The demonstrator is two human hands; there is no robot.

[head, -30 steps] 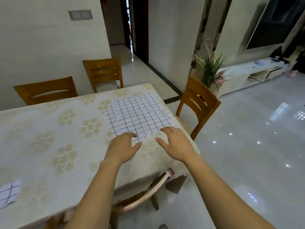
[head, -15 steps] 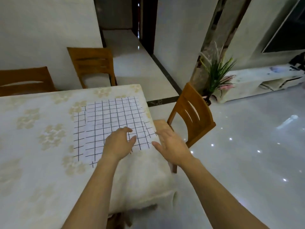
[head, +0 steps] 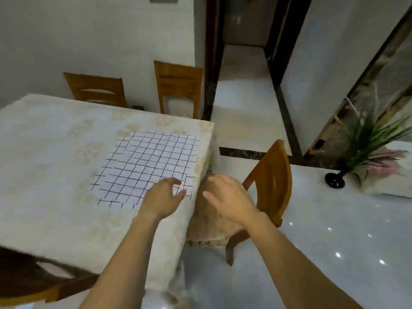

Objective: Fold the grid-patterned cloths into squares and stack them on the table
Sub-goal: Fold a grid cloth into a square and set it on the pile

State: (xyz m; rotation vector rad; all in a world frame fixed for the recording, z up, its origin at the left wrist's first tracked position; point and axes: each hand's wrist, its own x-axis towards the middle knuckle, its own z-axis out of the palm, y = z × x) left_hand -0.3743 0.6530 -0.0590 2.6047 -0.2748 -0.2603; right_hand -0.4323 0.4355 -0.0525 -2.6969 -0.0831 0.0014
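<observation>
A white cloth with a black grid (head: 147, 166) lies spread flat near the right end of the table (head: 55, 166), which wears a cream floral tablecloth. My left hand (head: 163, 198) rests on the cloth's near right corner, fingers curled down onto the fabric; whether it pinches the corner I cannot tell. My right hand (head: 229, 198) hovers off the table's right edge, above a chair seat, fingers apart and holding nothing.
A wooden chair (head: 265, 186) stands at the table's right end, close under my right hand. Two more chairs (head: 178, 85) line the far side, and another chair (head: 44, 284) is at the near left. A potted plant (head: 365, 150) stands on the glossy floor to the right.
The view has swung left and I have moved around the table's end. My right hand has slid off the cloth and past the table edge. My left hand stays at the cloth's near corner.
</observation>
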